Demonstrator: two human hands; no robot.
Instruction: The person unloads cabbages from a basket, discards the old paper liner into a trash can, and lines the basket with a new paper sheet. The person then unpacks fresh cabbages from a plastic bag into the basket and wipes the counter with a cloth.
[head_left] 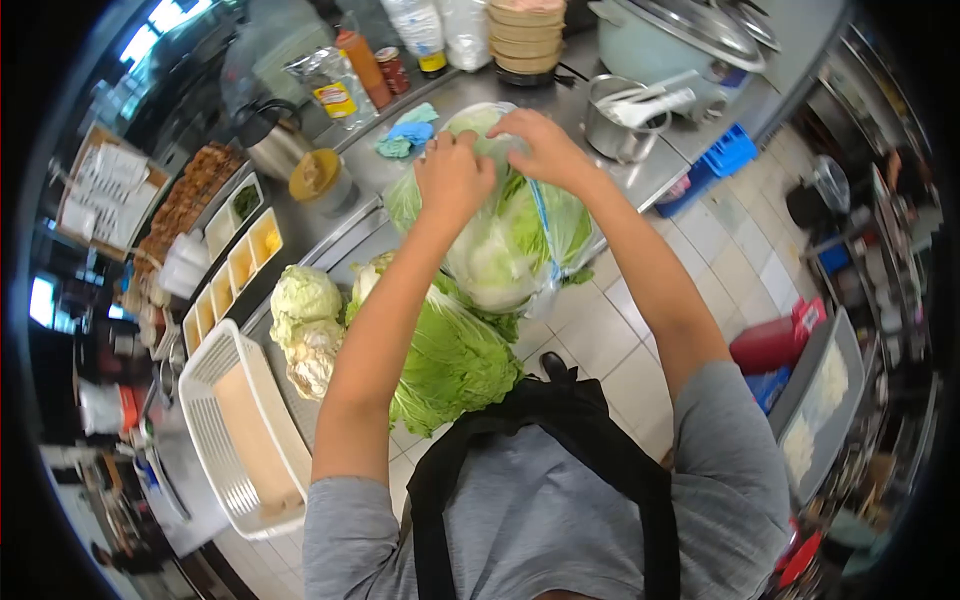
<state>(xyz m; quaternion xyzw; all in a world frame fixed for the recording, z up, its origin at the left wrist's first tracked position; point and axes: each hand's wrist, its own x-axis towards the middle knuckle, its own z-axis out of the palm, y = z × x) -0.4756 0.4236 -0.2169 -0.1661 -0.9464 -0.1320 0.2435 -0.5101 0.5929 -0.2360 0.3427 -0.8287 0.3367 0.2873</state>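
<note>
A clear plastic bag (570, 215) with leafy green and pale cabbage (497, 255) inside lies on the steel counter ahead of me. My left hand (455, 172) has its fingers curled on the bag's far left part. At the far right part, my right hand (538, 145) grips the plastic with bent fingers; the fingertips are partly hidden. Closer to my body, a loose green napa cabbage (450, 355) sits below the bag. Left of it, partly behind my left forearm, are a pale round cabbage (305, 293) and a browned, whitish head (312, 355).
A white plastic basket (205, 400) stands at the left, beside several ingredient trays (240, 265). Behind the bag are blue cloths (408, 133), a metal pot with utensils (620, 140), a stack of bowls (525, 45) and a large lidded pot (660, 50). Tiled floor (625, 370) shows at the right.
</note>
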